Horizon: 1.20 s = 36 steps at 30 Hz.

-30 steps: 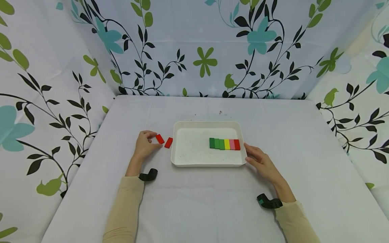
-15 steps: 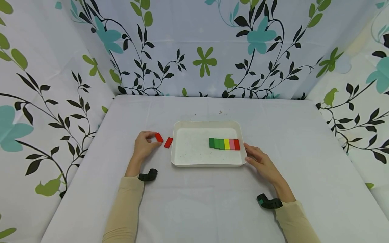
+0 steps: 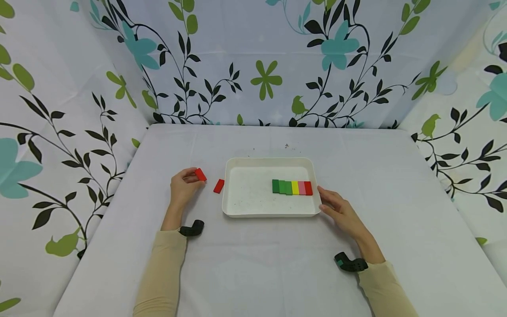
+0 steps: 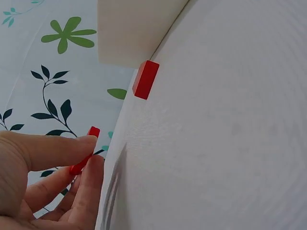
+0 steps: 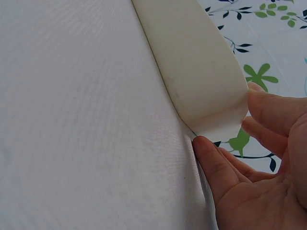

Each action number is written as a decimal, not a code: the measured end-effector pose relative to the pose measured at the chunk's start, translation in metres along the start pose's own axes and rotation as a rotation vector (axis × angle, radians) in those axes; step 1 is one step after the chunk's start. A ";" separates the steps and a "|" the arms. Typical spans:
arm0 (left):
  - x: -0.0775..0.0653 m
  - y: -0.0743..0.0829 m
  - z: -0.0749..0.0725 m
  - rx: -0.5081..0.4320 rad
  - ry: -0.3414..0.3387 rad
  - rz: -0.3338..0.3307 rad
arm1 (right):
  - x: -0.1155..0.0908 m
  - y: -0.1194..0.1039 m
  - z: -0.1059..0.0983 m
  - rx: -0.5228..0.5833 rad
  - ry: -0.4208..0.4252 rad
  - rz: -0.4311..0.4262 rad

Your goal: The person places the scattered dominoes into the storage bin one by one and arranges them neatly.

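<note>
My left hand (image 3: 184, 187) pinches a small flat red block (image 3: 200, 174) between thumb and fingertips, left of the tray. In the left wrist view, that held block (image 4: 95, 132) stands partly hidden by the thumb and fingers, above the table. A second red block (image 3: 218, 186) lies tilted on the table beside the left end of the white tray (image 3: 253, 210). My right hand (image 3: 341, 211) rests its fingers against the tray's right end. The right wrist view has its thumb at the tray's rim (image 5: 211, 72) and fingertips low by the tray's foot.
Inside the tray, toward its right side, lies a row of blocks in green (image 3: 282, 187), yellow (image 3: 295, 188), pink (image 3: 302, 188) and red (image 3: 308, 188), edges touching. A white cloth covers the table (image 3: 253, 264). Patterned curtains (image 3: 222, 44) stand behind and at both sides.
My left hand has lifted the red block it pinches and drawn it left and slightly back from the other red block. The right hand and tray stay in place.
</note>
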State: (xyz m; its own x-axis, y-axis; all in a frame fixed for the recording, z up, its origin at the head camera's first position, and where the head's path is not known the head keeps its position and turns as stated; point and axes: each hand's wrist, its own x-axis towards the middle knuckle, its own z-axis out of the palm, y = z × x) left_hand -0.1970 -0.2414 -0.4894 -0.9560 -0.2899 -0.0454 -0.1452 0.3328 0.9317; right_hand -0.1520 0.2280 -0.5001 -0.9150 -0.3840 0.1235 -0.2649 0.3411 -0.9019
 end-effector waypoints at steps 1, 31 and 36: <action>0.000 0.001 0.000 -0.022 0.001 -0.003 | 0.000 0.000 0.000 -0.003 0.000 -0.001; -0.019 0.095 0.067 -0.165 -0.255 0.087 | 0.001 0.001 0.000 0.011 -0.004 -0.002; -0.022 0.095 0.084 -0.161 -0.312 0.054 | 0.000 0.001 -0.001 0.002 -0.002 0.002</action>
State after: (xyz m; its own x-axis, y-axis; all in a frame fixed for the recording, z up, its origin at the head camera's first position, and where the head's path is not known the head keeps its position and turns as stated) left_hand -0.2118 -0.1278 -0.4299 -0.9967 0.0204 -0.0788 -0.0736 0.1870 0.9796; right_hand -0.1529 0.2291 -0.5004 -0.9150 -0.3848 0.1213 -0.2626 0.3398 -0.9031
